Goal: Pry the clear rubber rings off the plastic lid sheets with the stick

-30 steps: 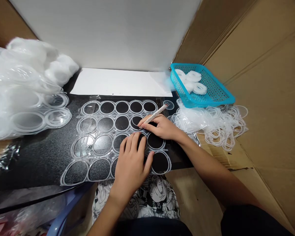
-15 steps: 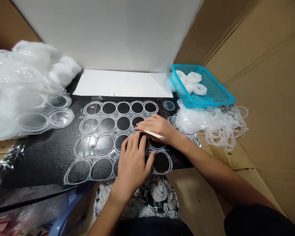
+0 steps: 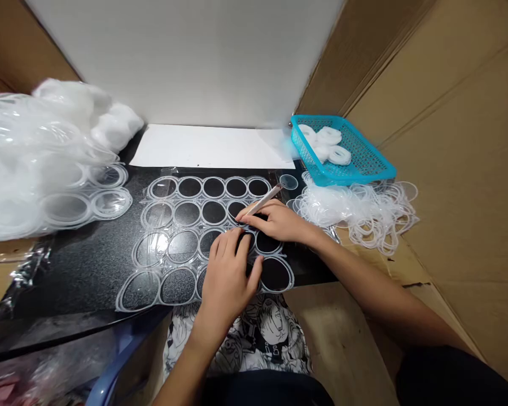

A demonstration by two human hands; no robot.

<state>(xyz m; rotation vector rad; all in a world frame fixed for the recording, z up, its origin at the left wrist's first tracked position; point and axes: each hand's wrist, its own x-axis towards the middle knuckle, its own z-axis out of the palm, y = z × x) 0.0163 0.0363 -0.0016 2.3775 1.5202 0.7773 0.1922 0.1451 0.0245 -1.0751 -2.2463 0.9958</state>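
A clear plastic sheet (image 3: 164, 231) of joined rings, laid out in rows, lies on the black tabletop. My left hand (image 3: 228, 268) rests palm down over its lower middle, fingers spread across the rings and hiding some of them. Just above and to the right, my right hand (image 3: 273, 220) pinches a slim white stick (image 3: 263, 200) with a dark brownish end. That stick slants up and right, its dark end pointing away from me. Its lower end is hidden in my fingers, close to the sheet, and I cannot tell whether it touches.
Bagged white ring sheets (image 3: 46, 152) are piled at the left. A white paper strip (image 3: 211, 148) lies along the back wall. At the right stand a blue basket (image 3: 366, 163) holding bundled white rings and a heap of loose clear rings (image 3: 355, 208). One clear disc (image 3: 288, 181) lies nearby.
My right hand has turned, and the white stick has swung from pointing down and right to pointing up and right. My left hand stays nearly in place on the sheet.
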